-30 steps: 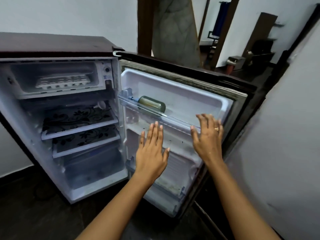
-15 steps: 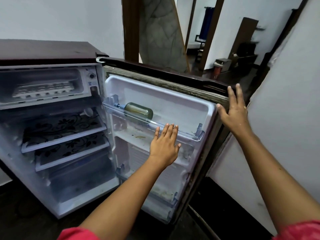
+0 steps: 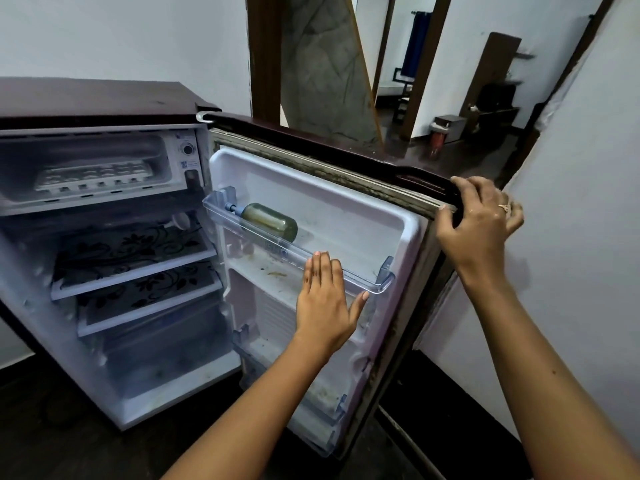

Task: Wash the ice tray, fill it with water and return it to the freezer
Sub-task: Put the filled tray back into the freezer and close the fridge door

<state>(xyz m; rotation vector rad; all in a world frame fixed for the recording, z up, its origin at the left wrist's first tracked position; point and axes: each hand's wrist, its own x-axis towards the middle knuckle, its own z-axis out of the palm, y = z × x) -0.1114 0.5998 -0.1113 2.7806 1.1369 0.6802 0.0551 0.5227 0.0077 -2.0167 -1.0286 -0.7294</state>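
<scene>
Maroon door [image 3: 311,134]: it stands wide open on the small fridge, and it is the one thing we now have hold of.
Right grip [image 3: 479,220]: half a second ago it lay flat against the door's outer edge. Now its fingers curl over the top corner and clasp it.
Left grip [image 3: 325,303]: released, with fingers straight and the palm facing the clear door shelf [image 3: 379,284], much as before. We cannot tell whether it presses on the shelf.
Ice tray [image 3: 93,176]: unmoved in the freezer compartment [image 3: 152,147] at the top of the fridge, well apart from both grips. We cannot tell whether it holds water.
Bottle [image 3: 268,221]: lies on its side in the door shelf, where it lay before.
Meaning: the new clasp gives us control of the door's swing, and neither grip reaches for the tray. We judge this step to be about the door. These views alone do not show whether the tray is still to be fetched or has already been returned.
</scene>
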